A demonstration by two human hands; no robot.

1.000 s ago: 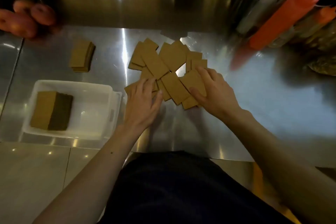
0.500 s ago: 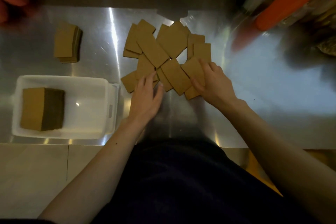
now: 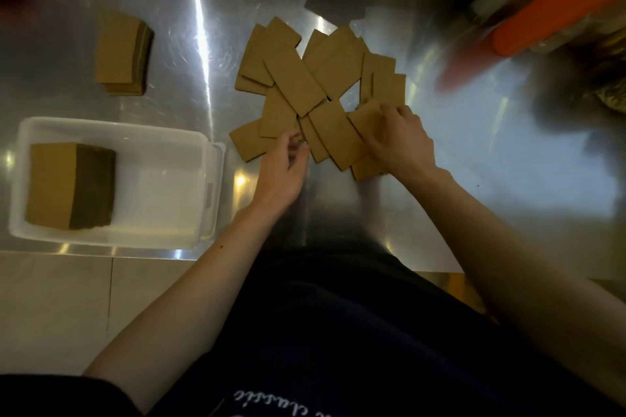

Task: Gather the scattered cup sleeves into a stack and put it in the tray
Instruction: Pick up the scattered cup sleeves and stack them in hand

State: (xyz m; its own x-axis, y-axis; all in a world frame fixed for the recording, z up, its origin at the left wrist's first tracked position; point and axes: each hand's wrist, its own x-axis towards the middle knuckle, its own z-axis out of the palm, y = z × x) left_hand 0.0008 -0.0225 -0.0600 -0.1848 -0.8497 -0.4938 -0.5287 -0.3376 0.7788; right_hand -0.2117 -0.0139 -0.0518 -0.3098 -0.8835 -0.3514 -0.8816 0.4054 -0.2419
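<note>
My right hand (image 3: 399, 139) is pinching one cup sleeve (image 3: 367, 118), its grip clamped on the edge, while my left hand (image 3: 284, 166) is curling half-closed on the scattered sleeves (image 3: 305, 78) just beyond it. The tray (image 3: 162, 132) is lying left of my left grip, holding a stack (image 3: 67, 186).
</note>
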